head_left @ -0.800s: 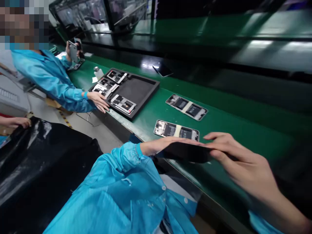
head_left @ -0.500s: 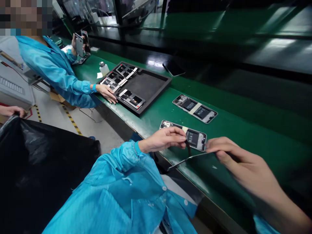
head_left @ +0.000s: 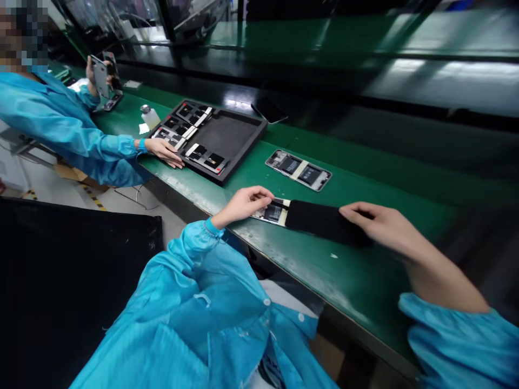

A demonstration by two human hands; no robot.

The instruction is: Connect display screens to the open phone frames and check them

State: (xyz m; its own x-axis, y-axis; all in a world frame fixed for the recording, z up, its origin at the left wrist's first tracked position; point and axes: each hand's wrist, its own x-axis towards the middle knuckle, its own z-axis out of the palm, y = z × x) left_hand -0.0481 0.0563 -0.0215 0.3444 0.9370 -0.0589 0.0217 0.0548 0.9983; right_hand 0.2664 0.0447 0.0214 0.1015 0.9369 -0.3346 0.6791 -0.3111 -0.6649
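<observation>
Ahead at twelve o'clock on the green worktop [head_left: 344, 281], the left grip [head_left: 243, 206] lies released on a phone frame [head_left: 272, 212]; the right grip [head_left: 385, 224] touches a black screen panel [head_left: 324, 221], clench unclear.

We see bright light, with glare streaking the dark shelf [head_left: 421, 66]. The right hand [head_left: 383, 227] looks slightly blurred to us.

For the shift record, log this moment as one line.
left hand: on opened phone frame | right hand: on black panel | black panel: overlapping frame
</observation>
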